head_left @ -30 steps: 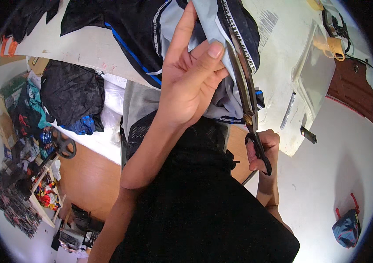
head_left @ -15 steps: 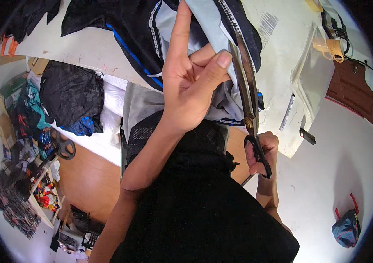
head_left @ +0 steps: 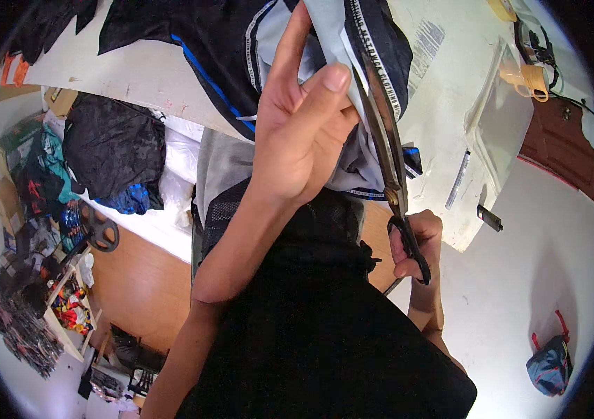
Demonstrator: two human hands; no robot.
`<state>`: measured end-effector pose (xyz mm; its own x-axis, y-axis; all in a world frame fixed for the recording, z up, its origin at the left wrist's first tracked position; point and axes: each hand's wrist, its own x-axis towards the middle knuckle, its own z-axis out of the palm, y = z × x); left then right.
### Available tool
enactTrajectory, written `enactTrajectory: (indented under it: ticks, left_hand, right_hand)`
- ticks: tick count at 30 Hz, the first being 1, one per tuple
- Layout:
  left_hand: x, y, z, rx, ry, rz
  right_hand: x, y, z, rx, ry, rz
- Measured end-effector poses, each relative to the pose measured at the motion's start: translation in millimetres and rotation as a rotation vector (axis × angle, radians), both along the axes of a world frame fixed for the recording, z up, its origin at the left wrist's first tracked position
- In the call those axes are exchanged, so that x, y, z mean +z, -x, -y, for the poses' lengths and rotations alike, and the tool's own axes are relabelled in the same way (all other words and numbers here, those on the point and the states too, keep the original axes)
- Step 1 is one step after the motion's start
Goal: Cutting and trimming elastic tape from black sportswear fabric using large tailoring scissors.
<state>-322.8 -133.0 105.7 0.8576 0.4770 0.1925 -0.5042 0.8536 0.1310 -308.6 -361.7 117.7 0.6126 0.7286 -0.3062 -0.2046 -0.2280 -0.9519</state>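
My right hand [head_left: 424, 237] grips the black handles of large metal scissors [head_left: 396, 167]. Their long blades point away from me, one on each side of the edge of a garment [head_left: 391, 42], by a dark band with white lettering. My left hand [head_left: 297, 136] has its palm up, index finger stretched along a pale grey strip [head_left: 332, 42] of the same cloth. The strip is pinched by the thumb and the other fingers, which are partly hidden. Black cloth with blue piping spreads to the left on the white table [head_left: 129, 80], and grey cloth hangs over its near edge.
A pen [head_left: 458, 178] and a small black object [head_left: 489, 218] lie right of the scissors, near a clear plastic sheet [head_left: 485, 126]. Yellow-orange rings [head_left: 534, 87] are at the far right. Piled dark clothes [head_left: 115, 150] lie left; a drawstring bag [head_left: 550, 366] is lower right.
My left thumb has shifted left and toward the far side, and the hand has turned slightly. The scissor blades have tilted a little left, closer together at the cloth's edge.
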Motion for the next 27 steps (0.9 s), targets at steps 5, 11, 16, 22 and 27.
enactTrajectory:
  ticks: [5,11,16,22,27]
  left_hand:
    - [9,2,3,0.021,0.026,-0.163]
    - [3,5,7,0.0,0.017,-0.237]
    - [1,5,7,0.017,-0.028,-0.183]
    - [-2,2,6,0.036,-0.095,-0.1]
    - [-5,-1,6,0.05,-0.152,-0.028]
  right_hand:
    - [-3,1,2,0.006,-0.009,0.025]
    - [-2,1,0,-0.017,-0.036,-0.052]
    - [-3,2,4,-0.002,0.004,-0.063]
    - [-2,4,4,-0.009,0.014,-0.017]
    - [-8,6,7,0.005,-0.027,-0.066]
